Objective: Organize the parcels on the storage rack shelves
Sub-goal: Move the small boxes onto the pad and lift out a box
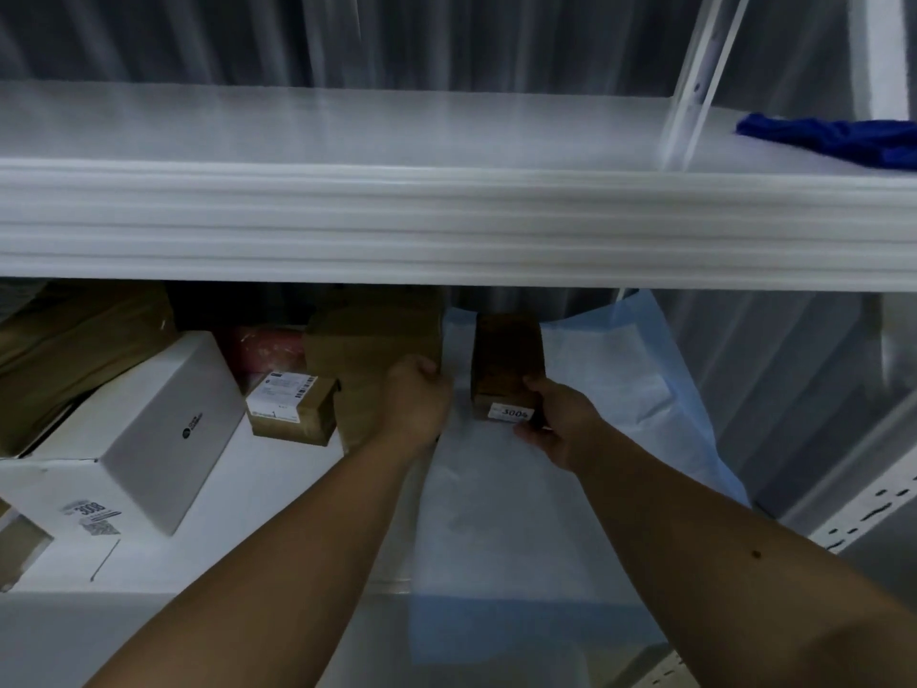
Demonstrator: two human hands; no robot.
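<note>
Both arms reach into the lower shelf of a white storage rack (446, 225). My right hand (556, 419) grips the near end of a narrow brown box (506, 360) with a white label reading 3006, lying on a pale blue sheet (496, 489). My left hand (419, 399) is curled on the right edge of a larger brown cardboard parcel (372, 350) just left of it. Further left sit a small brown labelled box (295, 409), a pink parcel (268, 350) and a tilted white box (149, 429).
A large brown parcel (74, 350) leans at the far left. A blue cloth (838, 139) lies on the upper shelf at the right, beside a white upright (694, 81). A perforated rack post (863, 513) stands at the lower right.
</note>
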